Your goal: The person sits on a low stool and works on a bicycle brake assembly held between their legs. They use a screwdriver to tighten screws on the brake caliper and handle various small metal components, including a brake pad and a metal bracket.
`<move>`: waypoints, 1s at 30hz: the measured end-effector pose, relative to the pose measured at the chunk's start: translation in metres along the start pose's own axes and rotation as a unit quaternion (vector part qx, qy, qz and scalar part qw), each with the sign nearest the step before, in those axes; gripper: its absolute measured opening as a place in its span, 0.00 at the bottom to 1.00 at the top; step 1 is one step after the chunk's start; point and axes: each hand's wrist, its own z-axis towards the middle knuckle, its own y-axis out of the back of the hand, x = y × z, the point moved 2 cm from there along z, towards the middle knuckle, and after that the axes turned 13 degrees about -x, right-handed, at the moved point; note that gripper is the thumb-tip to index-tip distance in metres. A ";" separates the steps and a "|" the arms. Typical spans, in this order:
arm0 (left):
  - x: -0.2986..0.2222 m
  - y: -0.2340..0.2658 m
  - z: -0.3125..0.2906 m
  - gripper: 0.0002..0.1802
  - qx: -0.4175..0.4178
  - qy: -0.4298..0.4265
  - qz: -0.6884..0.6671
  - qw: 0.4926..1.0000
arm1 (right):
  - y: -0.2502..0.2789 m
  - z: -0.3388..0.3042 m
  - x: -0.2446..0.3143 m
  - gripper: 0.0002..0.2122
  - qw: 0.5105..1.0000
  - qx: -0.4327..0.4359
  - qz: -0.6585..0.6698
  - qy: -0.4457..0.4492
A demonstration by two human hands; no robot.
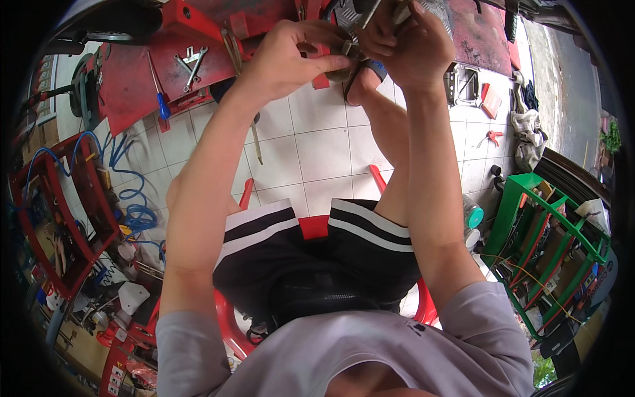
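At the top middle, my left hand (284, 63) reaches out with its thumb and fingers closed on a small metal part (346, 47), mostly hidden. Beside it, my right hand (418, 53) has its fingers curled inward near a slim metal rod (370, 13). What lies inside these fingers is covered by the hand. Both hands are at the edge of a red metal bench (126, 83). To the left, two crossed wrenches (194, 70) and a blue-handled screwdriver (161, 99) lie on the bench.
I sit on a red plastic chair (228, 324). A blue coiled hose (137, 215) and a red tool cart (96, 198) stand left. On the right are a green rack (565, 215), a red air gun (491, 137), a red box (490, 101) and a grey cloth (528, 135).
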 end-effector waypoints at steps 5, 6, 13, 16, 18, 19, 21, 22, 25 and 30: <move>-0.004 0.000 -0.002 0.18 0.012 0.004 0.091 0.996 | 0.000 -0.002 -0.002 0.23 1.000 -0.002 0.004 0.001; -0.006 0.000 -0.002 0.18 0.009 0.002 0.102 0.995 | -0.001 -0.002 -0.001 0.23 1.000 -0.001 0.004 0.004; 0.001 -0.002 -0.002 0.14 -0.025 0.013 0.021 0.999 | -0.010 -0.004 0.001 0.21 0.997 -0.055 0.034 -0.031; 0.002 -0.001 0.000 0.15 -0.016 -0.003 0.026 1.000 | 0.003 0.000 -0.005 0.21 0.998 -0.037 0.021 -0.052; 0.003 0.000 0.001 0.15 -0.025 -0.002 0.085 0.996 | 0.005 0.001 -0.007 0.22 0.997 -0.029 0.027 -0.067; 0.003 0.000 0.001 0.14 -0.034 0.016 0.122 0.992 | 0.007 0.002 -0.008 0.22 0.996 -0.021 0.037 -0.073; 0.004 -0.001 0.001 0.15 -0.041 0.039 0.100 0.993 | 0.008 0.005 -0.008 0.22 0.996 -0.013 0.038 -0.081; 0.007 -0.001 0.000 0.15 -0.040 0.045 0.042 0.997 | 0.009 0.006 -0.007 0.22 0.996 -0.014 0.029 -0.083; 0.010 0.002 0.003 0.19 -0.028 0.054 0.016 0.998 | 0.005 0.005 -0.004 0.22 0.995 -0.035 0.018 -0.090; 0.004 0.000 0.001 0.23 -0.036 0.067 0.054 0.996 | -0.003 0.002 0.000 0.22 0.993 -0.051 0.034 -0.104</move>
